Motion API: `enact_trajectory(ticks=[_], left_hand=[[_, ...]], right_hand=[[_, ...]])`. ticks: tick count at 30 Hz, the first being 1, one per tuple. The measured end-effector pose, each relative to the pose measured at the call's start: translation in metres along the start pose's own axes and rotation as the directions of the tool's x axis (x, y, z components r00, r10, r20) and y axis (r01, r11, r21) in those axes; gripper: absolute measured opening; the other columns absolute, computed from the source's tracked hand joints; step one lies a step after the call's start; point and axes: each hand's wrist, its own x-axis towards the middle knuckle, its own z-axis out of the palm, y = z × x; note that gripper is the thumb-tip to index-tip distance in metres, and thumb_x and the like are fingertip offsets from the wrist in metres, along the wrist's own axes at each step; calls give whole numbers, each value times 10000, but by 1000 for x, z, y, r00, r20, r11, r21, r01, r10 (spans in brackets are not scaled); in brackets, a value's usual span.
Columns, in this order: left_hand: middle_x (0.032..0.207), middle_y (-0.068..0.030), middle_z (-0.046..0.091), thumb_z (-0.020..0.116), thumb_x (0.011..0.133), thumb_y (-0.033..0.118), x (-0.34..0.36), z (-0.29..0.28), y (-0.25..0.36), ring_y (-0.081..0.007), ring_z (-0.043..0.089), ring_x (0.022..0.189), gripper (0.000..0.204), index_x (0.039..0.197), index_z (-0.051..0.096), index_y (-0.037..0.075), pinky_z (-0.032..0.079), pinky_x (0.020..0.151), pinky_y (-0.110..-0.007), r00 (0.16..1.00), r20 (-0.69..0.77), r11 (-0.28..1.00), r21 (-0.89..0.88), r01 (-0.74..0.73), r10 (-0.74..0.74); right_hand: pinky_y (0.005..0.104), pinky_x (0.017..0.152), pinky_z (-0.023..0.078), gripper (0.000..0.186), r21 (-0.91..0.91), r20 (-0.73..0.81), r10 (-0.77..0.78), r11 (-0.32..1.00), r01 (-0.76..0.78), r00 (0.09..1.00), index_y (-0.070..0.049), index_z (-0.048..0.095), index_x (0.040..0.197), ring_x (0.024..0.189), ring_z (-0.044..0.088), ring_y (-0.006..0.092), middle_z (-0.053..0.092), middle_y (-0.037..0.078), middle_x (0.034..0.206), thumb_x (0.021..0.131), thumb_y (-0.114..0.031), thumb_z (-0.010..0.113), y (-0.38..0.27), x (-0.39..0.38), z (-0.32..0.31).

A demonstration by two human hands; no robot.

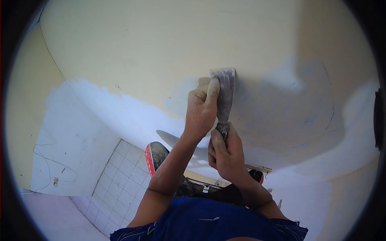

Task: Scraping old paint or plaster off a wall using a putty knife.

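Note:
My right hand (pixel 229 154) is wrapped round the dark handle of a putty knife (pixel 226 94), whose wide metal blade points up and away from me. On the blade's left side, my left hand (pixel 201 108) pinches it, thumb flat on the face and fingers partly hidden behind. Pale smears coat the blade near its top edge. It is held in front of a wall (pixel 161 52), pale yellow above with white and greyish patches lower down. Whether the blade's edge touches the wall, I cannot tell. Dust and specks mark both hands.
A shoe with a red sole edge (pixel 156 156) shows left of my left forearm, over white floor tiles (pixel 120 172). A thin cable (pixel 48 160) hangs near a small socket (pixel 56 182) at the far left. A dark object (pixel 378 120) stands at the right edge.

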Motion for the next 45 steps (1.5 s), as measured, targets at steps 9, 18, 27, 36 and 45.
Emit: enact_trajectory(ticks=[9, 18, 27, 36, 45], left_hand=[[562, 77, 391, 459, 1032, 281, 0, 0, -1, -22, 310, 549, 487, 603, 441, 52, 248, 457, -260, 998, -51, 999, -21, -28, 27], [556, 76, 376, 461, 1030, 280, -10, -8, -25, -29, 312, 542, 496, 596, 406, 45, 249, 453, -271, 998, -55, 995, 95, -2, 7], [547, 68, 378, 466, 1027, 281, 2, -10, 2, -33, 306, 533, 502, 592, 422, 33, 254, 443, -285, 999, -49, 998, 64, 3, 0], [542, 79, 371, 462, 1030, 303, 8, -11, 6, -27, 301, 524, 513, 578, 411, 65, 238, 438, -271, 996, -84, 1000, -2, 13, -13], [553, 85, 374, 478, 1024, 286, -9, -17, -28, -25, 309, 528, 498, 582, 423, 64, 242, 448, -263, 998, -57, 998, 56, 7, -4]], right_hand=[[235, 387, 326, 138, -7, 7, 63, 998, -63, 998, -30, 396, 1009, 441, 372, 46, 426, -8, 610, 1013, -161, 441, -8, 3, 1], [250, 420, 347, 174, 6, -33, 114, 994, -114, 993, 10, 428, 1045, 466, 419, 48, 466, 1, 618, 1001, -153, 468, 24, -4, -2], [248, 407, 343, 157, -13, -4, 40, 999, -40, 999, -12, 425, 1006, 452, 404, 53, 451, -4, 624, 1000, -161, 472, 5, 4, 5], [228, 353, 298, 135, 9, 42, 39, 999, -40, 998, -58, 374, 968, 427, 328, 45, 394, -13, 619, 1022, -173, 420, -13, 10, 14], [246, 400, 346, 149, 72, -6, 140, 988, -139, 990, -12, 422, 1055, 449, 411, 52, 463, 0, 626, 1004, -148, 454, 18, -5, 4]])
